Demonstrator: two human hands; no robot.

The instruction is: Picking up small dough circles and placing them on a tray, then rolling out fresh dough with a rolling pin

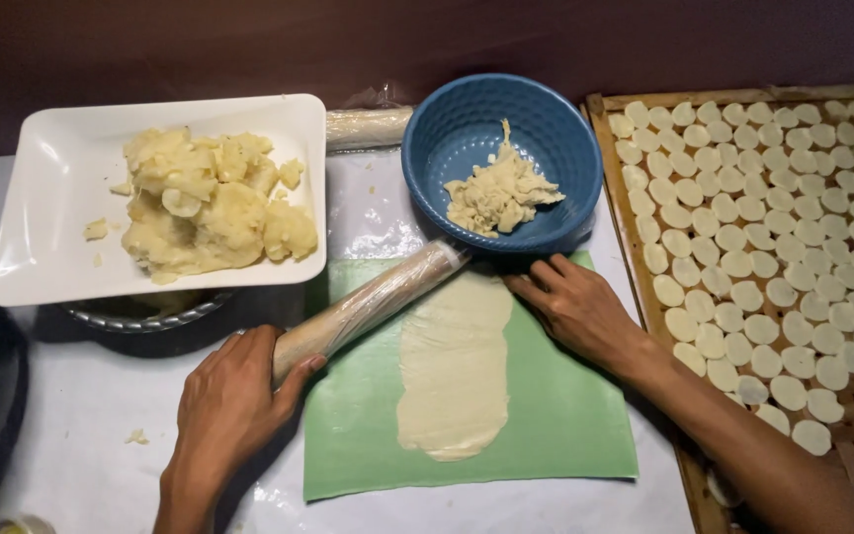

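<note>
Left hand [224, 405] curled around the near end of a rolling pin [368, 305], grip wrapped tight on the wood. Pin wrapped in clear plastic, likely to stop sticking, and lying slanted across the top left edge of a green mat [565, 425]. Right hand [575, 307] flat on the mat's top right part, fingers spread and pressing down, holding nothing, likely to keep the mat from sliding.

Long strip of rolled dough [455, 371] down the middle of the mat, thin and flat, far end touching the pin.

Blue bowl [447, 158] just past the mat, with dough scraps [501, 193] inside, close for easy reach. White square dish [51, 227] on the left with a lumpy yellow dough pile [210, 213], resting on top of a metal bowl [135, 314]. Woven tray [635, 277] on the right, covered with many small round dough pieces [763, 257] laid side by side, not piled. All on a white tabletop [81, 396].
</note>
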